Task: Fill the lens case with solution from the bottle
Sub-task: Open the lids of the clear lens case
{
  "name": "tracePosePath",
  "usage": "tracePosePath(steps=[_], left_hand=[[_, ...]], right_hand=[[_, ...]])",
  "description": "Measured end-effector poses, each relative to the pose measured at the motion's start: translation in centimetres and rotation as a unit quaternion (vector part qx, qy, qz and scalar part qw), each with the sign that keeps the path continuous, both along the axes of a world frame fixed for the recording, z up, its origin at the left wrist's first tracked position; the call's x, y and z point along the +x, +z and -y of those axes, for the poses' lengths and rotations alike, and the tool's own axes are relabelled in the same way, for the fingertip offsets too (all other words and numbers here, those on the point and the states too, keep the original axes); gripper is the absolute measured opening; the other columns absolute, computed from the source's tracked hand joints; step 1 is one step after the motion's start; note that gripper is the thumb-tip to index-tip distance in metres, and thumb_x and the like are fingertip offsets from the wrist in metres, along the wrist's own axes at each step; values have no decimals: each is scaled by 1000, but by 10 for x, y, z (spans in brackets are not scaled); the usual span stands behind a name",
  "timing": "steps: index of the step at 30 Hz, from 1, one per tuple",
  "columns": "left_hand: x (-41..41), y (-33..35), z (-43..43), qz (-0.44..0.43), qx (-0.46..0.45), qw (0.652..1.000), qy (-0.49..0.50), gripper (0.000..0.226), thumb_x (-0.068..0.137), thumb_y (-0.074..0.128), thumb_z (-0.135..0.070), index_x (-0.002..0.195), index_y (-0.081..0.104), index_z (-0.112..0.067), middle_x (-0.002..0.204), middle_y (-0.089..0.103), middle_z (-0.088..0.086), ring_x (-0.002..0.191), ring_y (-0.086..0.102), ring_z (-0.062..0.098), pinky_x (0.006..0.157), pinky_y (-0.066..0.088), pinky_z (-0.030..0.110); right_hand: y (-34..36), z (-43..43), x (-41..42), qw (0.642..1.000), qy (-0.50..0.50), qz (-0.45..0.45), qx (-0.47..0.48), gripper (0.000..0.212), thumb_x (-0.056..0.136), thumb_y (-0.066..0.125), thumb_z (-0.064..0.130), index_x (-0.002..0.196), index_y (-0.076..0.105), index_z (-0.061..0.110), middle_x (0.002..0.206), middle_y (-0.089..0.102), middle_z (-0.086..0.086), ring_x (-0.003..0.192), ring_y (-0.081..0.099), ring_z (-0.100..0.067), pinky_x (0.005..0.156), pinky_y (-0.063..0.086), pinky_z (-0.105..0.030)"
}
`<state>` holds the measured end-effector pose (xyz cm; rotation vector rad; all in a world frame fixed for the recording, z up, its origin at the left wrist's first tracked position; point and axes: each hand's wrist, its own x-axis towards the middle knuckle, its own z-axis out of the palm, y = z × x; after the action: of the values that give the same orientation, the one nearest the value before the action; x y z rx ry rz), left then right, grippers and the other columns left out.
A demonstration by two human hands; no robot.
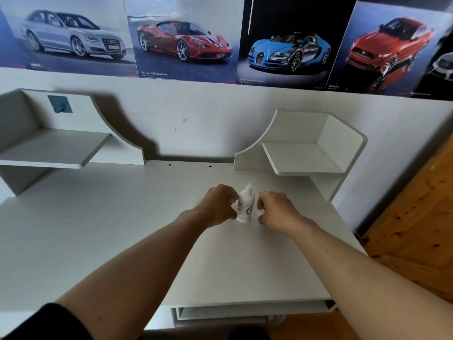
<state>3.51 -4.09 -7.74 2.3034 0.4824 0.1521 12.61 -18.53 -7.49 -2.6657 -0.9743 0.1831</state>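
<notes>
A small white solution bottle [245,206] stands upright on the white desk [122,229], its pointed nozzle up. My left hand [217,204] is curled against the bottle's left side, with fingertips touching it high and low. My right hand [275,209] is just right of the bottle, fingers bent around a small white object [260,212] close to the desk top. Most of that object is hidden by the fingers, so I cannot tell whether it is a cap or the lens case. No other lens case is in view.
Two white corner shelves stand at the back of the desk, one on the left [49,148] and one on the right [304,155]. Car posters [183,42] cover the wall above. A wooden floor [411,217] lies beyond the desk's right edge.
</notes>
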Motion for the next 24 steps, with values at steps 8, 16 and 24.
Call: tracePosePath(steps=[8,16,24], left_hand=[[-7,1,-12,37,30,997,60,36,79,52,8,107,71,-5,112,71,12,105,66,24,91,50,26],[-11,-2,-17,22,42,996,81,31,80,51,3,93,75,-10,104,74,10,101,67,25,90,54,34],[-13,-2,-17,15,48,996,80,27,79,51,1,87,75,-7,97,74,13,95,67,30,87,56,40]], right_hand=[[-6,1,-2,1000,4,-11,-13,15,82,62,15,96,61,13,108,63,-11,98,61,-29,82,50,-31],[-9,1,-2,1000,7,-25,-9,20,83,60,13,103,60,11,111,63,-11,103,59,-28,81,45,-27],[-7,2,-4,1000,-13,-15,-19,21,86,58,18,101,50,7,107,59,-13,96,58,-32,79,48,-35]])
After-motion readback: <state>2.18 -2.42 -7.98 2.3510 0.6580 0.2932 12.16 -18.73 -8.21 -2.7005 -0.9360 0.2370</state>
